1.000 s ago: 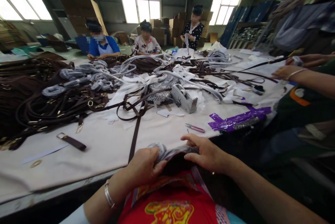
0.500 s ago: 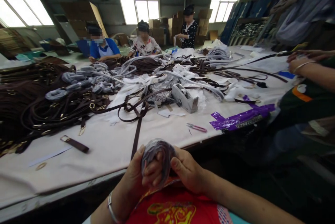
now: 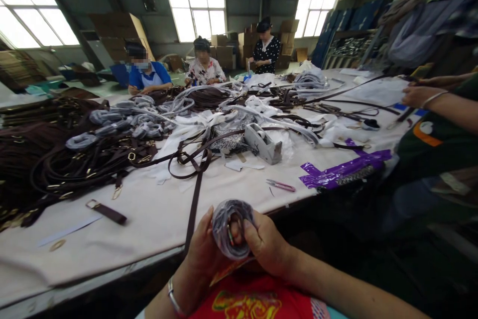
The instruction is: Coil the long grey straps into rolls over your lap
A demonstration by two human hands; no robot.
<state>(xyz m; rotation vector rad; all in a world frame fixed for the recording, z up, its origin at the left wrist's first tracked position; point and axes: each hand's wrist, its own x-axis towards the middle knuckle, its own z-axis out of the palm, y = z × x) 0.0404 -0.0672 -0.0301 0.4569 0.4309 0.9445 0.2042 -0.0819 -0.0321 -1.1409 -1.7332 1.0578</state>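
**A soft grey coil held in both hands at the near edge of a crowded surface**

It is a big, dim workshop, lit by tall windows (image 3: pixel 196 8) at the far end, with cardboard boxes (image 3: pixel 115 28) stacked beneath them. A long pale surface (image 3: pixel 149 214) fills the middle of it. A person in blue (image 3: pixel 144 72) and two others work along the far side, and a neighbour's hand (image 3: pixel 418 95) reaches in from the right.

A dark heap of brown straps (image 3: pixel 56 159) covers the left, with grey wrapped coils (image 3: pixel 108 120) behind it. Nearer lie a strip of purple film (image 3: pixel 339 169), a tape dispenser (image 3: pixel 263 142), one loose strap (image 3: pixel 194 199) running toward the near edge, a short buckled tab (image 3: pixel 106 211) and pink snips (image 3: pixel 281 185).

The coil (image 3: pixel 232 227) is off the surface, just above the person's lap. The left hand (image 3: pixel 203 254) cups it from behind. The right hand (image 3: pixel 267 247) is closed on its right side, with a fingertip in the open centre.

It looks light, springy and a little slick in its thin wrapping. I'd guess it would unwind if let loose, so the outer turns are the place to pinch it.
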